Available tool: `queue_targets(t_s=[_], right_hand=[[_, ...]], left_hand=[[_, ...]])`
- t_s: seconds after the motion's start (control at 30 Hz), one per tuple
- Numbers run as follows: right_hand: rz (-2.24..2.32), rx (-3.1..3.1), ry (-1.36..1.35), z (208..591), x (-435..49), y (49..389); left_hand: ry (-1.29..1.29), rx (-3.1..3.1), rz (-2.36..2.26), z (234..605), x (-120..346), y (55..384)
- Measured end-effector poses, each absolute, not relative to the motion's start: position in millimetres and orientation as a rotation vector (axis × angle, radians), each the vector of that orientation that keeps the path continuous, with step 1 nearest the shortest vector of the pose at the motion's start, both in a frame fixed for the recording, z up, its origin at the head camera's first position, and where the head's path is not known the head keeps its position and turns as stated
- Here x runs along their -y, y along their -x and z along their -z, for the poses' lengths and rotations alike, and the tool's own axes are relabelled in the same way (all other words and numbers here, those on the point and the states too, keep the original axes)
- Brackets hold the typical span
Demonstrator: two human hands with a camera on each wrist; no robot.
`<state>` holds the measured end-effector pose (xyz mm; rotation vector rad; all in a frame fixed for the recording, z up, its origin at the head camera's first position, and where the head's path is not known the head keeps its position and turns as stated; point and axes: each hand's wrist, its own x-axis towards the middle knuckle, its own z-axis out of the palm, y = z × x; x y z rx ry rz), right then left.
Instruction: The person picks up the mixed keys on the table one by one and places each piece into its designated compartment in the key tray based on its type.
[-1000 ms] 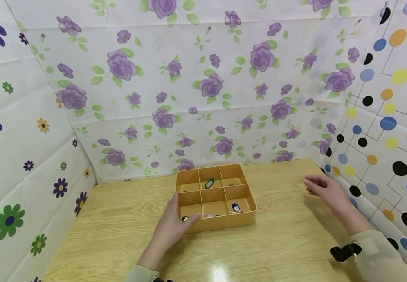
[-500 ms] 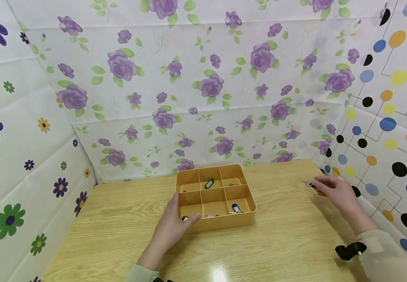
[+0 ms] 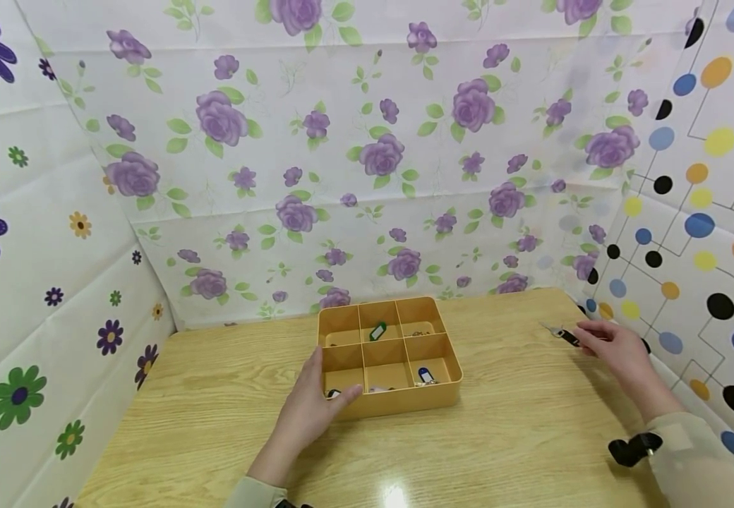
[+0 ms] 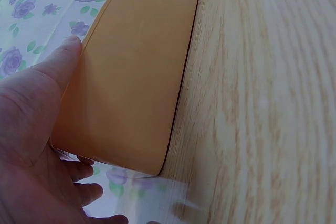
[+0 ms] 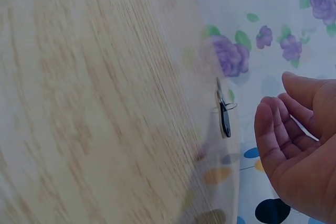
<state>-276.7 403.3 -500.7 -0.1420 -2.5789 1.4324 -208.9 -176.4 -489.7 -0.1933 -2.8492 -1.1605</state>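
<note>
A yellow box [image 3: 399, 401] with several compartments stands on the table. My left hand [image 3: 306, 402] holds its front left corner, thumb at the front rim and fingers along the left side. In the left wrist view that thumb [image 4: 65, 59] lies on the rim of the box. To the right, a black key tag [image 3: 569, 339] with keys [image 3: 555, 330] on a ring lies on the table. Just right of it is my right hand [image 3: 615, 349]. The right wrist view shows the right hand [image 5: 294, 140] loosely curled, apart from the key tag [image 5: 225, 123], holding nothing.
Inside the box lie a green key tag [image 3: 377, 331], a blue key tag [image 3: 426, 375], a dark tag [image 3: 334, 393] and some keys [image 3: 416, 333]. Floral cloth [image 3: 354, 176] hangs behind the wooden table [image 3: 500, 437]; a dotted cloth [image 3: 716, 212] borders its right side.
My right hand has drawn back rightward from the black key tag, leaving it on the table with more of it showing. My left hand and the box have not moved.
</note>
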Motion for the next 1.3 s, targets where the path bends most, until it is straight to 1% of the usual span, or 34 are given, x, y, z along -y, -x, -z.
queue_targets(t_s=[0.6,0.8,1.3], right_hand=[[-1.24,2.646,0.221,516,-412,283],[-1.279,2.67,0.31,524,-415,289],[-1.312,2.65,0.265,535,-419,291]], left_hand=[[0.198,2.847,1.17,492,177,210],[0.192,2.853,1.168,493,177,211],[0.193,2.853,1.188,493,178,213]])
